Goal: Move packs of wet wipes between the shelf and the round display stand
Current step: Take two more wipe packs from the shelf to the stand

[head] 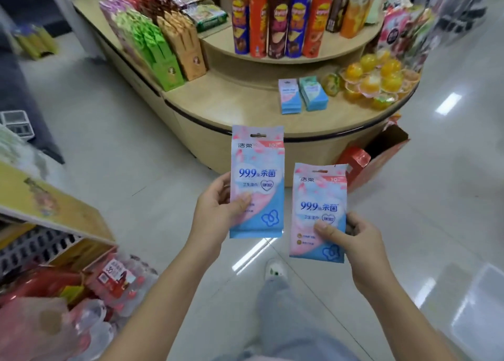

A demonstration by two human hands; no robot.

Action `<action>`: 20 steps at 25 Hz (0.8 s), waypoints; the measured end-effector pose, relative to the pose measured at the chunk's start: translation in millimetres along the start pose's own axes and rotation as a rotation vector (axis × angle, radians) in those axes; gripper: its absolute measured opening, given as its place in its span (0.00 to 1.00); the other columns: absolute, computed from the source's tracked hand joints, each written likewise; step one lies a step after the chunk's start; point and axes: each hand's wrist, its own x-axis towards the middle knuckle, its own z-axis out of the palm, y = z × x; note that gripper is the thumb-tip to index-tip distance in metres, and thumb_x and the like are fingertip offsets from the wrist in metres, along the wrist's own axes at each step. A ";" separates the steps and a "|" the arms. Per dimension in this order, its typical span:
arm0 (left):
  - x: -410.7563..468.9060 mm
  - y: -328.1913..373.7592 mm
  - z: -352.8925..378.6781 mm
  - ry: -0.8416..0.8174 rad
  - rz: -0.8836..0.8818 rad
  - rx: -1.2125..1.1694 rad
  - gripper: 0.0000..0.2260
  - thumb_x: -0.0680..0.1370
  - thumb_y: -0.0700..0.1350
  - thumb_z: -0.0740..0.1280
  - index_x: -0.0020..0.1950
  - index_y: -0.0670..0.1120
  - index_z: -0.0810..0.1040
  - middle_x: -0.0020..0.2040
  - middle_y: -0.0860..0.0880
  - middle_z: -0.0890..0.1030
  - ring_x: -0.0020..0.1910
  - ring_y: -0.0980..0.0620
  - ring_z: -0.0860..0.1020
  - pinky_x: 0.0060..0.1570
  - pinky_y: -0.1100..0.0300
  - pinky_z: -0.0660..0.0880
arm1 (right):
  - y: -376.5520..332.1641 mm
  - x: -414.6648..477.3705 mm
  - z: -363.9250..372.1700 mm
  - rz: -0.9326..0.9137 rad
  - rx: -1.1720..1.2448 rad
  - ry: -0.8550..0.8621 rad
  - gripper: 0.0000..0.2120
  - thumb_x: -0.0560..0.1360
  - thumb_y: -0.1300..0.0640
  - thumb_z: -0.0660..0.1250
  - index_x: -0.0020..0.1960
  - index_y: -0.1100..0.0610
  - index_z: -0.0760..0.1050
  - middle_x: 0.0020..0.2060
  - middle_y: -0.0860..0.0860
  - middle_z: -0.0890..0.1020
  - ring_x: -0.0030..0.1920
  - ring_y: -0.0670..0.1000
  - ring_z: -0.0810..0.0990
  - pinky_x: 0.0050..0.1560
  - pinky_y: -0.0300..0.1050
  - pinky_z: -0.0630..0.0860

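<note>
My left hand point(218, 210) grips a pink-and-blue pack of wet wipes point(257, 169) upright, thumb on its front. My right hand point(351, 240) grips a second, matching pack point(319, 197), held a little lower. Both packs hang in the air in front of the round display stand point(231, 106), just short of its rim. On the stand's lower tier stand two small stacks of wipes packs, one pink-topped point(289, 97) and one teal-topped point(313, 93).
The stand also carries crisp tubes point(281, 22) on its upper tier, green and tan boxes point(163, 49) at left and jelly cups point(379, 79) at right. An open red carton point(376, 153) lies on the floor by the stand. A shelf point(54, 207) with bottled drinks is at lower left.
</note>
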 end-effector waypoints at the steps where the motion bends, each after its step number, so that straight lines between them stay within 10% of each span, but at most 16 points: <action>1: 24.9 -0.3 4.6 0.011 -0.017 -0.010 0.17 0.74 0.33 0.67 0.63 0.41 0.74 0.53 0.45 0.83 0.45 0.54 0.83 0.37 0.65 0.78 | -5.8 26.7 3.9 0.007 0.003 -0.006 0.12 0.67 0.66 0.73 0.50 0.62 0.78 0.41 0.53 0.87 0.38 0.51 0.86 0.33 0.39 0.80; 20: 453.0 42.0 67.2 -0.055 -0.268 -0.045 0.17 0.75 0.33 0.65 0.63 0.42 0.72 0.56 0.43 0.82 0.46 0.51 0.83 0.44 0.59 0.80 | -140.1 446.3 104.3 0.157 0.088 -0.076 0.19 0.67 0.62 0.72 0.57 0.63 0.78 0.51 0.57 0.85 0.51 0.57 0.84 0.49 0.49 0.82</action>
